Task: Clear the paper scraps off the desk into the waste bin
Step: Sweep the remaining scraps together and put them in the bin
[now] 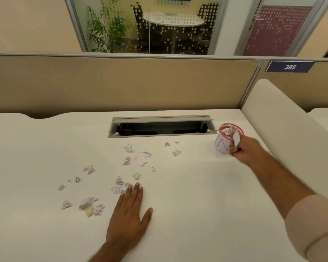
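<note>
Two bare hands in view, no gloves, rings or watch visible. Left hand (128,216): forearm bare to the frame edge, no sleeve showing; nails short. Right hand (243,150): forearm bare up to a sleeve (314,227) near the elbow. Sleeve is pale beige/cream, plain fabric, no print or logo. Its cuff edge sits loose round the arm, and one curved fold or seam line crosses the cloth lower down. Rest of the clothing is out of frame.

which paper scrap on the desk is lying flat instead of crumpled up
The flat scrap mid-desk, the largest smooth piece. The scraps around it are balled or folded.
</note>
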A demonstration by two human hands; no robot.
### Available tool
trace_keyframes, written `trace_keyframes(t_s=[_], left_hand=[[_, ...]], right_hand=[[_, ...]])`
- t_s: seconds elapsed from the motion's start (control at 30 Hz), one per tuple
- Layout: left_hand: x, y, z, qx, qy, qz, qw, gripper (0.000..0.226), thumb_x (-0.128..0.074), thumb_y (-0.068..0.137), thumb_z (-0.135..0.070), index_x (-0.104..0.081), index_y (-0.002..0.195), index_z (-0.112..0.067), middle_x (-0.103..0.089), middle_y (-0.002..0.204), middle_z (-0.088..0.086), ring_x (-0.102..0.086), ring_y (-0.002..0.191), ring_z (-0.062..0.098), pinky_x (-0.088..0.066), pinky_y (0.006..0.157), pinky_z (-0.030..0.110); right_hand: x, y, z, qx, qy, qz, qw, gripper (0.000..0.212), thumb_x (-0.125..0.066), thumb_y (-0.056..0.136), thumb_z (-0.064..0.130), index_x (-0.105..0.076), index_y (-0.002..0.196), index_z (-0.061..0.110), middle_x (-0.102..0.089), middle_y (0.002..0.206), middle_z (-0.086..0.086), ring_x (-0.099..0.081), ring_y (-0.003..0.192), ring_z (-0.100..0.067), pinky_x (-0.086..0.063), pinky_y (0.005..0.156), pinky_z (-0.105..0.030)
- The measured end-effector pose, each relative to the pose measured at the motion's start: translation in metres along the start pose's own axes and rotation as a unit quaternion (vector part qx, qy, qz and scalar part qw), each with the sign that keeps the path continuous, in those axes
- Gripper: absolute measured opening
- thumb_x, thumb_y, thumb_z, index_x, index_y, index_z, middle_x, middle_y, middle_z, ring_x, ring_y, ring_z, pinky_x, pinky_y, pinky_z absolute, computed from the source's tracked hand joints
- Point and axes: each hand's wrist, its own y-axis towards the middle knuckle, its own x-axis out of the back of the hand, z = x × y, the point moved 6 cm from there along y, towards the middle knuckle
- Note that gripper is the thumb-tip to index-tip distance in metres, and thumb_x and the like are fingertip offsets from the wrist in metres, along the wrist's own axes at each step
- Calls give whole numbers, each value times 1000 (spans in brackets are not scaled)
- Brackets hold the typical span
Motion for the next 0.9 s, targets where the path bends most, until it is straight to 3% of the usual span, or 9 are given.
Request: trace_keyframes(t_s=[0.07,0.17,0.27,0.5,0.6,0.67,0.77,0.9], left_hand=[[0,1,0,4,-7,-2,1000,74,-17,94,-63,-6,155,-21,1,162,-10,7,149,9,4,120,28],[-2,1,1,6,-12,4,1000,75,-18,93,-64,-6,155,-22,0,162,-11,6,149,8,2,120,28],[-1,2,1,8,-14,6,1000,76,-18,92,-65,-4,155,-24,2,162,-13,8,149,5,1,120,29],[-3,5,1,14,-15,14,1000,76,-23,92,-64,-13,155,-22,-7,162,-11,0,150,8,-4,120,31],[-4,5,1,13,-5,19,1000,76,-21,92,-64,-11,154,-22,-5,162,-11,1,150,8,-5,120,32],[-4,5,1,12,-4,21,1000,76,-19,92,-65,-9,154,-21,-3,162,-11,3,150,8,-4,121,32],[-2,6,-1,14,-11,16,1000,77,-17,91,-65,-8,154,-22,-3,162,-10,5,150,7,0,121,30],[4,28,-27,-19,-30,0,999,73,-27,94,-60,-21,154,-18,-14,162,-7,-2,150,8,-2,121,29]], right_hand=[[11,19,32,50,-68,-50,995,19,-56,94,21,-55,75,19,-48,63,-2,-40,48,-11,-24,34,-11],[13,41,68,153,-209,-113,959,24,-60,92,27,-58,76,10,-49,63,-4,-43,49,-17,-33,40,-20],[3,51,83,243,-292,-147,913,24,-66,86,25,-67,93,2,-60,80,-10,-56,73,-25,-42,63,-27],[-31,57,71,312,-499,-50,807,21,-52,89,7,-66,102,-2,-65,112,-19,-57,106,-34,-44,92,-36],[-32,56,68,296,-551,-31,780,25,-57,86,10,-64,110,6,-62,119,-13,-55,110,-31,-44,92,-33],[-31,53,74,292,-561,-28,774,30,-65,83,15,-64,112,10,-62,111,-11,-57,100,-27,-46,87,-32],[-25,46,91,306,-534,-28,787,30,-72,81,17,-66,109,9,-61,92,-8,-56,81,-23,-49,77,-32],[-15,37,106,321,-513,-45,794,21,-69,82,9,-69,102,5,-66,89,-13,-58,74,-26,-50,67,-29]])
